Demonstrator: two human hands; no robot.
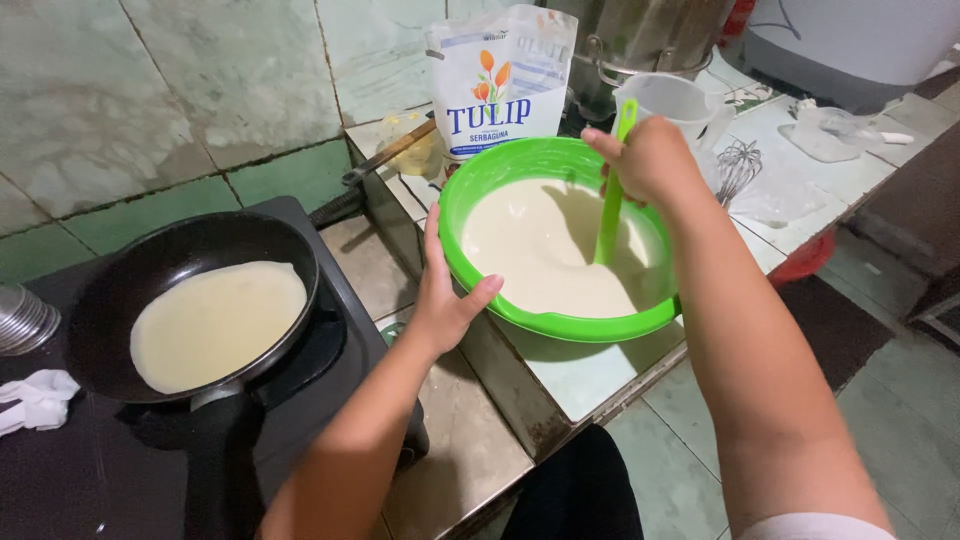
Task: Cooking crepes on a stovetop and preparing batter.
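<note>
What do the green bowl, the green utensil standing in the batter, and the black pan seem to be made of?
The green bowl looks like glossy plastic: an even bright colour with soft highlights along the rim. The green utensil, held by the right hand, seems to be the same kind of plastic. The black pan is probably coated metal with a dark, faintly shiny surface. The left hand steadies the bowl.

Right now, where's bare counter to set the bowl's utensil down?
Bare tile in front of the green bowl, toward the counter's near edge, and the strip between the pan and bowl beside the left hand. Behind the bowl is crowded: flour bag, measuring jug, whisk.
</note>
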